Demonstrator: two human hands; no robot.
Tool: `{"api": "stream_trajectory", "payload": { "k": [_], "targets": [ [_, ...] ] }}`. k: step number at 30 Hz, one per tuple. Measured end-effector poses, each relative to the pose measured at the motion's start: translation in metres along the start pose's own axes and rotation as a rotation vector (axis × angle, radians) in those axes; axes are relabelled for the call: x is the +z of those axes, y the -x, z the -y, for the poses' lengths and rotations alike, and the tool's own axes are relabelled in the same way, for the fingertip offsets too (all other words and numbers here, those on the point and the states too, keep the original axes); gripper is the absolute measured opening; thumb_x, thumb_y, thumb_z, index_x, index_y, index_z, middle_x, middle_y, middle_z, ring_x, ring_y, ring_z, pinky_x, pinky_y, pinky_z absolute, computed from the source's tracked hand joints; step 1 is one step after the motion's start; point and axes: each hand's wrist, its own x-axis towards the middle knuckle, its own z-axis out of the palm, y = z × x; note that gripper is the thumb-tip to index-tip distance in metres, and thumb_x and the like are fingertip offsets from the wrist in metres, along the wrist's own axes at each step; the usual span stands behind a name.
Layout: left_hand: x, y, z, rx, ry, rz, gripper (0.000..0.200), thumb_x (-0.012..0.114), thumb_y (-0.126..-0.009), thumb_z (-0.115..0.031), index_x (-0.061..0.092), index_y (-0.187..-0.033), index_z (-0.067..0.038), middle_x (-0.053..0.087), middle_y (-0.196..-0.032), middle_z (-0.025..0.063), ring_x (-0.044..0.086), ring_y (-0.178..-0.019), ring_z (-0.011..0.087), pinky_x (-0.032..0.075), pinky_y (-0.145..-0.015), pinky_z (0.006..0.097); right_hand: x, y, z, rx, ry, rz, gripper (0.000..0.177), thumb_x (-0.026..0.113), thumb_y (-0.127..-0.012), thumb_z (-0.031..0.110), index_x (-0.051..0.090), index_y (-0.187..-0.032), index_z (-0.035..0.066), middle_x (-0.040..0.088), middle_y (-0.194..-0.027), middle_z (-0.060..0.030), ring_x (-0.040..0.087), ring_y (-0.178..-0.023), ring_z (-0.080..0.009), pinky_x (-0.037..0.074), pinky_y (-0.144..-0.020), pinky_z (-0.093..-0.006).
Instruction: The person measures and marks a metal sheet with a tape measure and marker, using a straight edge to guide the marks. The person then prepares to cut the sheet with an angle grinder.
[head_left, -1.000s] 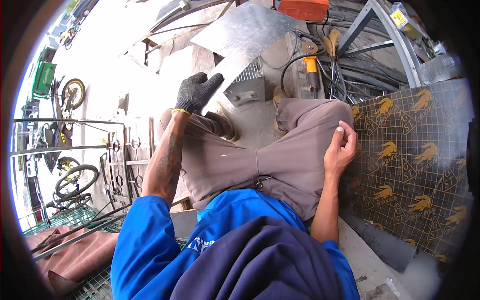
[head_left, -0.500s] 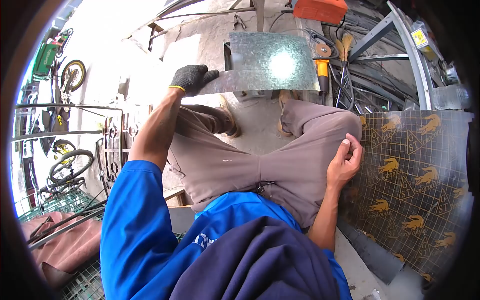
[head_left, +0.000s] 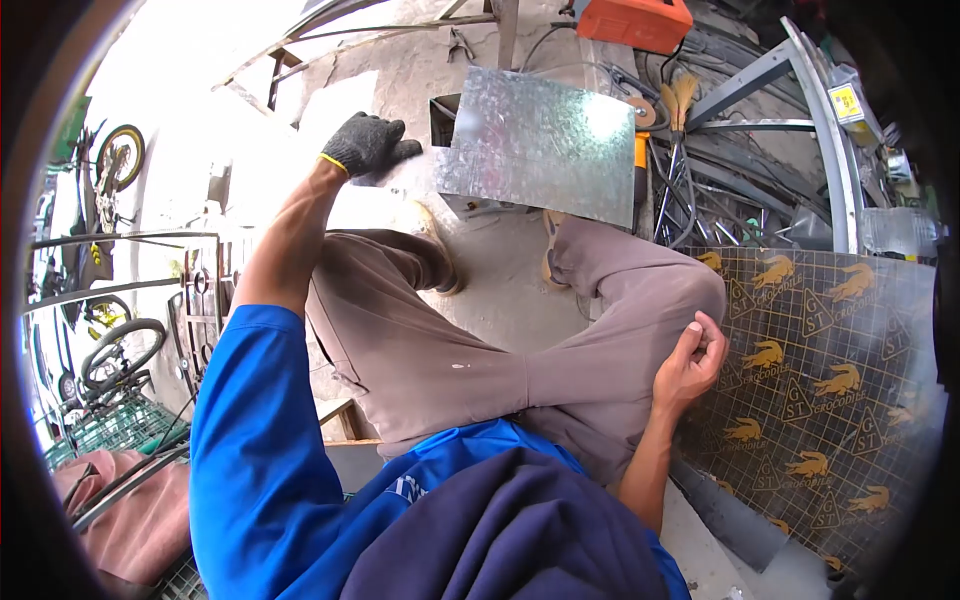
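My left hand (head_left: 368,146), in a dark grey knit glove with a yellow cuff, is closed on the narrow left end of a shiny galvanized metal sheet (head_left: 545,145). The sheet slants in front of my feet, over a hollow, box-like metal piece (head_left: 441,122) that it partly hides. My bare right hand (head_left: 690,362) rests by my right knee, its fingers loosely curled and apart from the thumb, with nothing seen in it. Just past the sheet's right edge lies an orange angle grinder (head_left: 641,150), partly covered by the sheet.
An orange-red box (head_left: 635,22) stands at the top. A straw brush (head_left: 679,100), metal bars and a grey steel frame (head_left: 745,85) crowd the right. Below them is a crocodile-printed panel (head_left: 800,380). A bicycle (head_left: 122,345) and a brownish-pink cloth (head_left: 130,510) are at left.
The sheet has tilted, its right end lower and covering more of the grinder. My left hand has shifted slightly left and up with it. My right hand stays by the knee.
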Motion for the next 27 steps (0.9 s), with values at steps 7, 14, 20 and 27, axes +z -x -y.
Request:
{"api": "stream_trajectory", "payload": {
  "k": [7, 14, 20, 27],
  "targets": [
    [0.012, 0.006, -0.004, -0.065, 0.180, 0.077, 0.071, 0.067, -0.086, -0.072, 0.063, -0.096, -0.003, 0.070, -0.085, 0.0222, 0.069, -0.088, 0.0444, 0.053, -0.083, 0.0515, 0.005, -0.006, 0.004, -0.054, 0.133, 0.003, 0.016, 0.063, -0.101, 0.008, 0.072, -0.112, 0.001, 0.060, -0.094, -0.0054, 0.054, -0.076, -0.0149, 0.045, -0.066, -0.0311],
    [0.002, 0.032, -0.018, 0.006, 0.154, 0.053, 0.087, 0.087, -0.066, -0.066, 0.060, -0.128, -0.011, 0.064, -0.118, 0.0147, 0.059, -0.118, 0.0382, 0.045, -0.105, 0.0504, 0.007, -0.009, 0.010, -0.079, 0.143, 0.013, 0.015, 0.063, -0.101, 0.008, 0.073, -0.111, 0.002, 0.060, -0.091, -0.0059, 0.054, -0.076, -0.0170, 0.045, -0.067, -0.0330],
    [-0.009, 0.025, -0.029, 0.059, -0.050, 0.220, 0.085, 0.085, -0.066, -0.046, 0.056, -0.139, -0.013, 0.062, -0.128, 0.0160, 0.058, -0.122, 0.0374, 0.044, -0.108, 0.0486, 0.005, -0.008, 0.005, -0.089, 0.103, 0.001, 0.015, 0.063, -0.101, 0.008, 0.073, -0.111, 0.002, 0.060, -0.090, -0.0061, 0.052, -0.077, -0.0173, 0.045, -0.069, -0.0335],
    [0.033, -0.005, 0.007, -0.271, -0.098, -0.217, 0.058, 0.067, -0.084, -0.020, 0.058, -0.141, -0.031, 0.054, -0.148, 0.0186, 0.057, -0.130, 0.0426, 0.053, -0.099, 0.0524, 0.001, -0.006, -0.001, -0.035, 0.071, -0.007, 0.016, 0.062, -0.101, 0.007, 0.072, -0.112, 0.001, 0.060, -0.093, -0.0069, 0.052, -0.078, -0.0168, 0.045, -0.069, -0.0331]
  ]
}}
